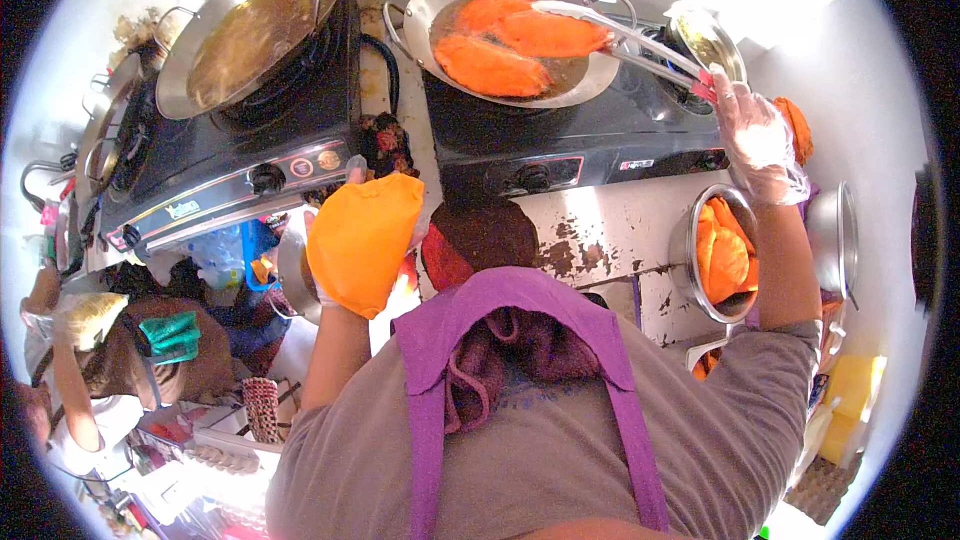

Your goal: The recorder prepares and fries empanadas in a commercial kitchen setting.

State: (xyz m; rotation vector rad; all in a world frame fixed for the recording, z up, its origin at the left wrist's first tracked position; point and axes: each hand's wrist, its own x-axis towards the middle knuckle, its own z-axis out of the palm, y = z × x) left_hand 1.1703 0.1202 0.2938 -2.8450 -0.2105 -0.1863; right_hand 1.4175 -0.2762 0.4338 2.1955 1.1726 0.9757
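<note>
My right hand (757, 136), in a clear plastic glove, grips metal tongs (652, 45) by their red-edged handles. The tongs reach left over a wide metal pan (420, 4) and touch one of several orange, flat folded pieces of food (491, 66) lying in oil. My left hand (417, 229), also gloved and mostly hidden, holds a flat orange folded piece of dough (364, 244) in front of the stoves. A metal pot (679, 255) with more orange folded pieces stands below my right forearm.
A second wide pan of oil (251, 45) sits on the left gas stove (217, 165). The right stove (480, 135) bears a small metal bowl (731, 52) at its far right. Another metal pot (832, 240) stands at the right. A co-worker's arm (75, 390) shows at far left.
</note>
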